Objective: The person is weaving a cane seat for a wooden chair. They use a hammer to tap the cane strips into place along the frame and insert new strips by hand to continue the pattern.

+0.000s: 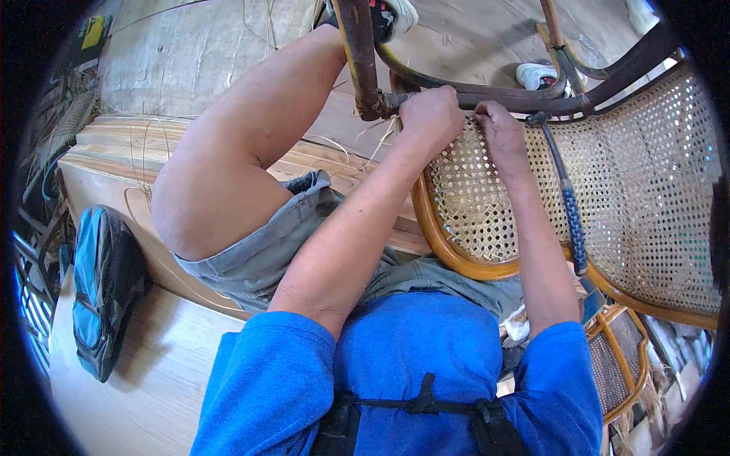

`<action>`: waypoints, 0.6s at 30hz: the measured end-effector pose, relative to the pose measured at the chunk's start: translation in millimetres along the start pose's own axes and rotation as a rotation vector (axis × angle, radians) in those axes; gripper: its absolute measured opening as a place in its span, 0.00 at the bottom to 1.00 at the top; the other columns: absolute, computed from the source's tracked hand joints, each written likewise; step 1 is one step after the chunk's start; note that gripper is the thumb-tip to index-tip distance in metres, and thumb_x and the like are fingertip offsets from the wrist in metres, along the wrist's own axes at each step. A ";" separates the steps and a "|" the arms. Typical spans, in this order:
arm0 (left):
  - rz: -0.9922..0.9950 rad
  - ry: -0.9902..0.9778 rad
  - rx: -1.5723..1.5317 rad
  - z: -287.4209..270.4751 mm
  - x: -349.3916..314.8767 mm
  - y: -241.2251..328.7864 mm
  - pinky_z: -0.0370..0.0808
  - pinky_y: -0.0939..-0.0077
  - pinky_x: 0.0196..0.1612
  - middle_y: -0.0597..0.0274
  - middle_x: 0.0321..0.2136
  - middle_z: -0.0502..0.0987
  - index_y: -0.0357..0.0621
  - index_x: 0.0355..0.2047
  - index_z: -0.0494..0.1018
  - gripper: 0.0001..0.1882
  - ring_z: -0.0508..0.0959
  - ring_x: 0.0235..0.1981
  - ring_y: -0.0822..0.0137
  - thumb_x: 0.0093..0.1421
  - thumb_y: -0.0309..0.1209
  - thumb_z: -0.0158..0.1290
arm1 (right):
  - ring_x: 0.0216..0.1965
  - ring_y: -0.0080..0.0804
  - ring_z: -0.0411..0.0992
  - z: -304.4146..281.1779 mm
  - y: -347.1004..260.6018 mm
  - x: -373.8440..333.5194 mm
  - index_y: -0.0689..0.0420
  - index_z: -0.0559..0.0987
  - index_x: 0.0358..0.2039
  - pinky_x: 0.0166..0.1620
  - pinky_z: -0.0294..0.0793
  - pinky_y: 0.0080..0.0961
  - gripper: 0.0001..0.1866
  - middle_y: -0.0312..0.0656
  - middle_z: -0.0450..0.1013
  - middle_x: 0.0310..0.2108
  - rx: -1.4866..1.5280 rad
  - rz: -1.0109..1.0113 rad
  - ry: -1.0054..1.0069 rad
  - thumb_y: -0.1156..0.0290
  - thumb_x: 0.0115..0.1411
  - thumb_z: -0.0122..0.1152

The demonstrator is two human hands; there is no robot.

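Observation:
A rattan chair (432,220) with woven cane webbing (487,205) leans across my lap, its dark frame bar (509,102) on the far side. My left hand (433,114) is closed against that bar near a corner joint; whatever its fingers grip is hidden beneath them. Just to its right, my right hand (502,135) has thumb and fingertips pinched at the webbing's edge by the bar. Anything between those fingertips is too small to make out. On the webbing right of my right hand lies a hammer (572,220) with a blue and black handle, its head by the bar.
Loose cane strands (334,144) stick out by the chair's corner. Beside my bent left leg are wooden boards (114,144) and a blue-black backpack (103,292). Another cane-webbed rattan piece (620,365) stands at lower right. A dark chair leg (357,53) rises at the top.

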State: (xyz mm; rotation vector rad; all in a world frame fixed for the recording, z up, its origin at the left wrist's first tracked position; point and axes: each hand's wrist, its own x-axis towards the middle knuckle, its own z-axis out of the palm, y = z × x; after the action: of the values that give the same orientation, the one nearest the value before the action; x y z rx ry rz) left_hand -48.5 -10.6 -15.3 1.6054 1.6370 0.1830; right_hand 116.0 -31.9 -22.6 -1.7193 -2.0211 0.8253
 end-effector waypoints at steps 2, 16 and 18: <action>0.007 0.028 0.011 0.9 -1.4 0.4 0.74 0.54 0.37 0.45 0.28 0.78 0.42 0.29 0.75 0.12 0.78 0.32 0.46 0.54 0.37 0.47 | 0.35 0.46 0.72 2.9 4.7 -0.9 0.57 0.73 0.35 0.38 0.71 0.36 0.08 0.48 0.72 0.31 -0.066 -0.089 0.041 0.77 0.54 0.50; -0.010 -0.008 0.003 2.1 0.7 -1.4 0.73 0.55 0.39 0.46 0.28 0.78 0.43 0.29 0.75 0.12 0.78 0.34 0.47 0.54 0.36 0.47 | 0.37 0.46 0.71 7.3 0.1 -6.6 0.54 0.75 0.35 0.39 0.70 0.36 0.08 0.47 0.72 0.32 -0.180 -0.038 0.041 0.74 0.54 0.51; 0.012 -0.003 0.008 5.2 2.5 -3.5 0.73 0.55 0.38 0.46 0.28 0.77 0.42 0.28 0.75 0.12 0.78 0.34 0.47 0.53 0.36 0.47 | 0.37 0.46 0.71 7.3 -0.5 -3.1 0.54 0.75 0.36 0.39 0.70 0.36 0.08 0.47 0.72 0.32 -0.157 -0.013 0.050 0.74 0.54 0.51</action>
State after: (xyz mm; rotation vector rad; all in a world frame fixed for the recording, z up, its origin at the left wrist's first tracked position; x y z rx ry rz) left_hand -47.6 -11.2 -22.0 1.6213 1.6277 0.1797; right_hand 111.7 -36.4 -27.5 -1.7892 -2.1096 0.6279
